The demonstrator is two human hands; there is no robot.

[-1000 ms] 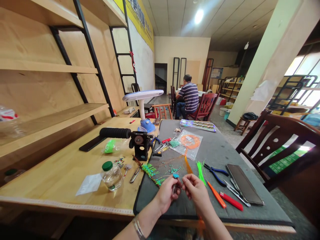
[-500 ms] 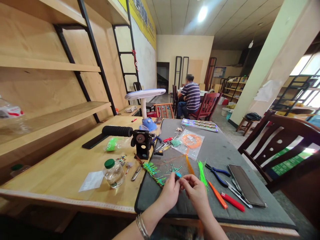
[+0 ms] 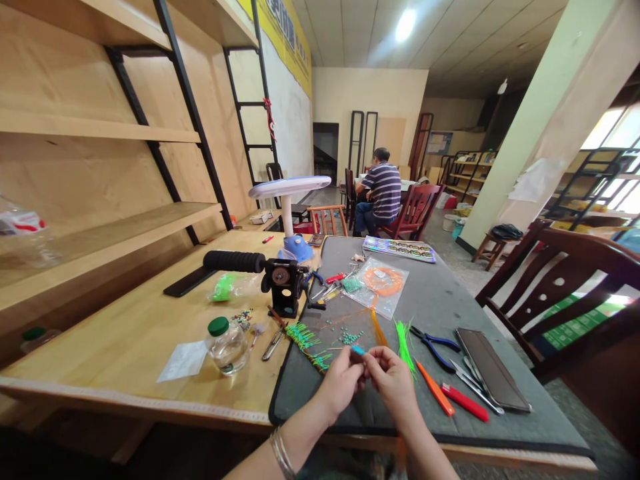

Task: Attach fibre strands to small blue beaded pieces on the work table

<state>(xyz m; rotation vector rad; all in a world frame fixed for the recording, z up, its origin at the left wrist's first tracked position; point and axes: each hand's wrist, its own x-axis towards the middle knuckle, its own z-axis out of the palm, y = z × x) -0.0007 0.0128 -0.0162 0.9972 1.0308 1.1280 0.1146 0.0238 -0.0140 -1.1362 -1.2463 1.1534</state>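
Over the grey mat (image 3: 345, 417), my left hand (image 3: 341, 383) is closed, with a small bright-blue piece (image 3: 357, 350) at its fingertips. Its exact kind is too small to make out. My right hand (image 3: 393, 380) pinches right beside it, its thumb and fingertips meeting those of the left; what lies in this pinch is hidden. Just beyond the fingers, small teal beads (image 3: 345, 335) lie scattered. Left of my hands stretches a stick wrapped with green-yellow and turquoise strands (image 3: 305, 341). A bunch of bright-green strands (image 3: 404, 343) and an orange fibre bundle (image 3: 379, 329) lie near my right hand.
To the right lie blue-handled pliers (image 3: 435, 345), an orange tool (image 3: 435, 388), a red-handled tool (image 3: 465, 403) and a dark case (image 3: 493, 370). A black clamp stand (image 3: 284, 287), a jar with green lid (image 3: 227, 347) and a lamp (image 3: 295, 247) stand leftward. A person (image 3: 383, 190) sits farther back.
My fingers have shifted slightly around the small blue piece, and the right fingertips have turned and drawn a little closer to it. The things on the table lie as before.
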